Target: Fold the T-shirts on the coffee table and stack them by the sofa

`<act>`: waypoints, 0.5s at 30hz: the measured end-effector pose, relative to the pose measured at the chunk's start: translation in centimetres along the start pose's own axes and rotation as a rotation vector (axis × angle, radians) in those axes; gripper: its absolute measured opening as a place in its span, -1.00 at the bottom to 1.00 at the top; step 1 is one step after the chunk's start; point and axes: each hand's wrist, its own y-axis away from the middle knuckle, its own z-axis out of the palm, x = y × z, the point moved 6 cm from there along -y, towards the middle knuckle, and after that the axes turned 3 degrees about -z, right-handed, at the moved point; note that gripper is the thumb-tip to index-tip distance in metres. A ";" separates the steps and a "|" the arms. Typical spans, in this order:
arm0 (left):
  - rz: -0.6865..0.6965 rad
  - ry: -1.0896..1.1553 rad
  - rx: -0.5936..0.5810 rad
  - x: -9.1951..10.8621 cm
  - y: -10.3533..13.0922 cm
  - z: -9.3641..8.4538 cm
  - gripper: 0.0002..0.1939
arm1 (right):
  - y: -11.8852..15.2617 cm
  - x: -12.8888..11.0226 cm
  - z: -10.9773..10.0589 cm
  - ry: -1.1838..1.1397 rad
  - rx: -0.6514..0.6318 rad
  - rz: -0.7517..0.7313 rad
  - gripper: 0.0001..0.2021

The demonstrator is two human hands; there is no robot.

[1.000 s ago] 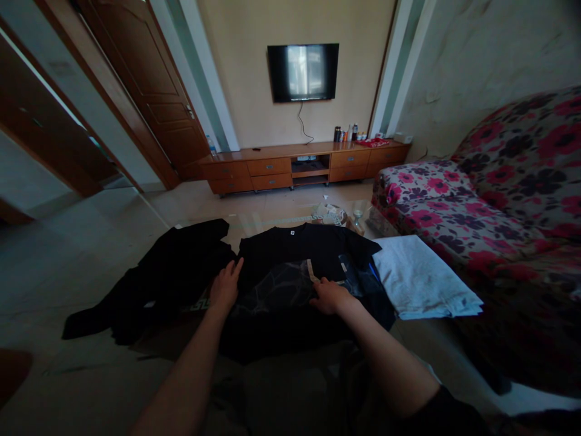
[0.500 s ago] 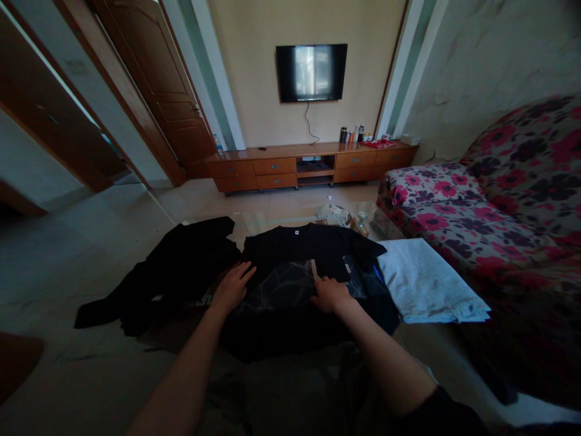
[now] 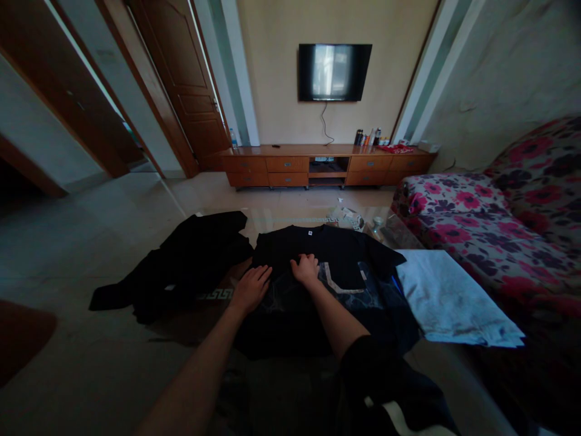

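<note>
Black T-shirt [image 3: 327, 242]: our left hand [image 3: 252, 289] and right hand [image 3: 305, 268] press flat, fingers spread, holding nothing; we judge uneven pressure could bunch the fabric

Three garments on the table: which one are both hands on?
The middle black T-shirt, spread flat: left hand and right hand rest on it. The crumpled black garment and folded white cloth lie untouched.
</note>
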 end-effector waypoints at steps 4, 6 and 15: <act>0.080 0.017 -0.007 0.9 -0.5 -0.6 -0.55 | -1.3 -0.8 0.5 -0.054 0.036 0.023 -0.71; 0.091 0.024 -0.026 1.3 -0.8 -0.7 -0.56 | -1.9 -1.2 0.6 -0.095 0.025 0.032 -0.73; -0.290 -0.086 0.068 -1.3 -0.3 -1.9 -0.22 | -2.4 -1.1 0.5 -0.151 0.029 0.060 -0.67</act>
